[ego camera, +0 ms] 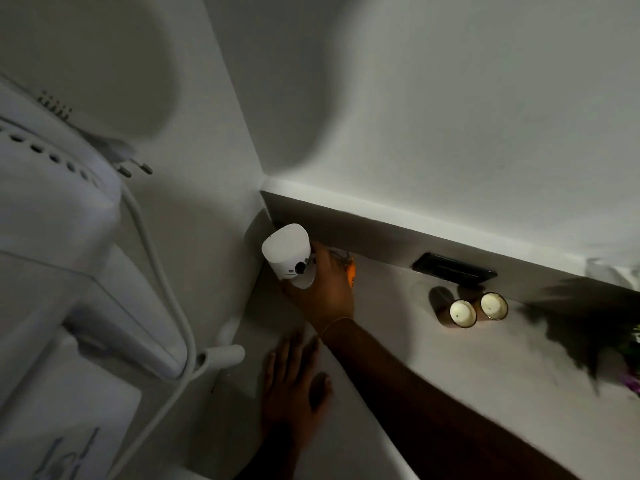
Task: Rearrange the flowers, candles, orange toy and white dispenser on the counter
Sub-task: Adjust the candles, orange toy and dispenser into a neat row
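Right hand [327, 289] wrapped around dispenser [289, 254] in back-left counter [398, 323] corner, orange toy [351, 271] just behind. Left hand [291, 386] flat, fingers spread. Candles [478, 310] touching, near backsplash. Flowers [632, 362] at right edge. Open counter between.

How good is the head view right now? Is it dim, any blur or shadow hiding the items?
Head view: dim overall and bent by the wide-angle lens. The white rounded dispenser in the right hand reads clearly. The orange toy is mostly hidden behind that hand. The two glass-jar candles are sharp. The flowers, cut off at the right edge, are smeared under a dark shadow. The left hand lies flat on the pale counter.
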